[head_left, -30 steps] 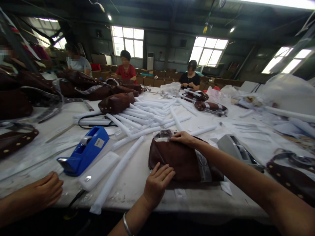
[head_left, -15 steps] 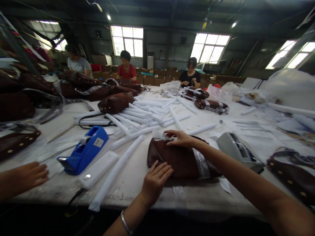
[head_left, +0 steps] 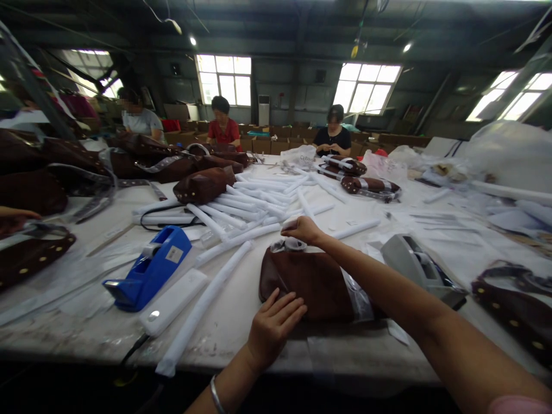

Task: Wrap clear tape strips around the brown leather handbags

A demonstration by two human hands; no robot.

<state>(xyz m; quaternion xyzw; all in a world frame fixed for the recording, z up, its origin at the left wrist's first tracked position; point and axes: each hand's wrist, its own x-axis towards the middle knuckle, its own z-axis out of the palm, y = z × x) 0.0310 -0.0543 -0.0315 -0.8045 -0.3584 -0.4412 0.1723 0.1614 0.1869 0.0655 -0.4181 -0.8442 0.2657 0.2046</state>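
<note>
A brown leather bag (head_left: pixel 310 282) lies on the table in front of me, with a band of clear wrapping (head_left: pixel 357 296) around its right part. My left hand (head_left: pixel 278 323) rests flat on the bag's near left side, fingers stretched out, with a silver bangle at the wrist. Over the bag's far left edge, my right hand (head_left: pixel 305 231) is closed in a pinch on a white wrapping piece (head_left: pixel 292 223). Just below it a strap in clear wrapping (head_left: pixel 290 245) curves up from the bag.
A blue tape dispenser (head_left: pixel 150 267), a white power strip (head_left: pixel 175 302) and a long white paper roll (head_left: pixel 207 305) lie left. A grey tape dispenser (head_left: pixel 416 270) stands right. More white rolls and brown bags (head_left: pixel 204 184) lie beyond. A co-worker's hand (head_left: pixel 17 218) is at far left.
My right hand has lifted slightly and moved left, pulling the white piece up from the bag. My left hand stays on the bag. The co-worker's hand at left has moved back to a bag.
</note>
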